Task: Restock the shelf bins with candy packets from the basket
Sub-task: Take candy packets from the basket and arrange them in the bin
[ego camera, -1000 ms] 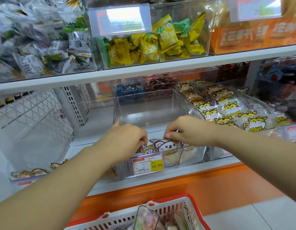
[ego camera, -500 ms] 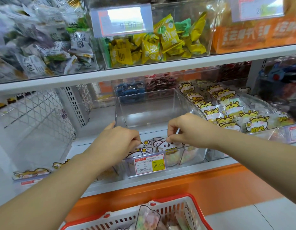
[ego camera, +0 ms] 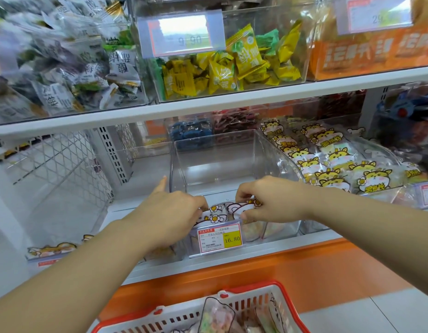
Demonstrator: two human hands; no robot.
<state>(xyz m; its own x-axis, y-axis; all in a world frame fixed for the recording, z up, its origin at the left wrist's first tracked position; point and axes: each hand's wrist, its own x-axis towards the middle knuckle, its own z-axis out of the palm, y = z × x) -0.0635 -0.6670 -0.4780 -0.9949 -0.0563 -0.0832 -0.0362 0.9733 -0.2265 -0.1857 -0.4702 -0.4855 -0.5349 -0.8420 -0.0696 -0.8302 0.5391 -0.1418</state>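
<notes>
A clear plastic bin (ego camera: 222, 164) stands on the lower shelf, its back part bare. Candy packets (ego camera: 216, 212) with white animal faces and daisies stand in a row at its front, behind a price tag (ego camera: 219, 239) marked 16.80. My left hand (ego camera: 169, 212) grips the left packets, its thumb sticking up. My right hand (ego camera: 268, 203) pinches the top of the packets on the right. A red-rimmed white basket (ego camera: 282, 301) at the bottom edge holds more packets (ego camera: 215, 318).
To the right a bin of yellow hamster packets (ego camera: 333, 169). To the left a wire mesh divider (ego camera: 52, 169) and a low bin of packets (ego camera: 52, 248). The upper shelf (ego camera: 232, 102) carries bins of yellow and white-wrapped sweets overhead.
Both hands stay at the front of the bin and have shifted a little on the packets. My left thumb has lifted up. The view has moved slightly closer.
</notes>
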